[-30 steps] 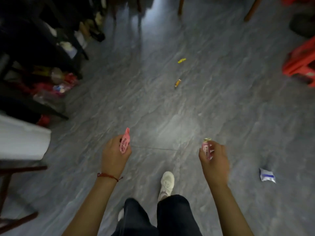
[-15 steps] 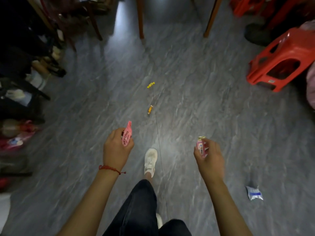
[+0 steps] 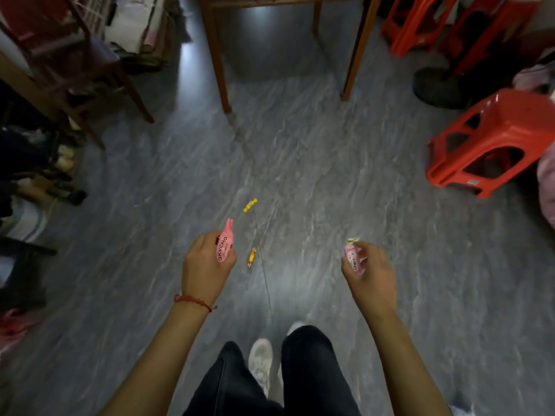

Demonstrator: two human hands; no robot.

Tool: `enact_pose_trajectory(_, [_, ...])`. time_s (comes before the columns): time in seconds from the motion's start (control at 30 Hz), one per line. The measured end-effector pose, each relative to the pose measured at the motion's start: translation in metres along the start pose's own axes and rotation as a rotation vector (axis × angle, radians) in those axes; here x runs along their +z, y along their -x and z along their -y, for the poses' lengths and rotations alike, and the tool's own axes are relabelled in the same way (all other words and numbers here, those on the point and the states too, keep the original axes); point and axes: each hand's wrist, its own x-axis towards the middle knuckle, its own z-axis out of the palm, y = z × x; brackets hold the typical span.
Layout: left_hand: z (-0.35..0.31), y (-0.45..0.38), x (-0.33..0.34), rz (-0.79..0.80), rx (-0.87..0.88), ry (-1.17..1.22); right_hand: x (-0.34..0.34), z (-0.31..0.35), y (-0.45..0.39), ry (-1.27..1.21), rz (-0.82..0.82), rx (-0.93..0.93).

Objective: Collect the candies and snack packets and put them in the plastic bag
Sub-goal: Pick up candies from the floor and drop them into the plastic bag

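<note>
The floor [image 3: 330, 175] is smooth grey stone-look tile with a soft sheen. The pink candy [image 3: 225, 246] and the yellow candy [image 3: 250, 205] wear glossy plastic wrappers. The stool [image 3: 492, 139] is shiny red moulded plastic; the chair legs [image 3: 217, 61] are varnished wood.

Head-worn wide-angle view looks forward and down at the floor [image 3: 330, 175].

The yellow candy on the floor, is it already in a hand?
No, the yellow candy lies alone on the grey floor.
</note>
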Motion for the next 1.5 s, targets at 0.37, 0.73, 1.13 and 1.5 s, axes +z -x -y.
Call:
enact_pose_trajectory(0.37, [-0.076,-0.192,0.095,-0.041,-0.052,0.013,-0.018,0.009,-0.252,0.009,0.070,-0.031])
enact_pose_trajectory(0.73, [-0.108,-0.387,0.150,-0.071,-0.119,0.021,0.004,0.058,-0.463,0.014,0.108,-0.095])
enact_pose_trajectory(1.13, [-0.085,-0.649,0.174,-0.076,-0.070,0.027,0.072,0.164,-0.696,-0.047,0.068,-0.153])
enact_pose_trajectory(1.5, [-0.082,-0.851,0.218,-0.118,-0.102,0.010,0.122,0.230,-0.903,-0.057,0.064,-0.210])
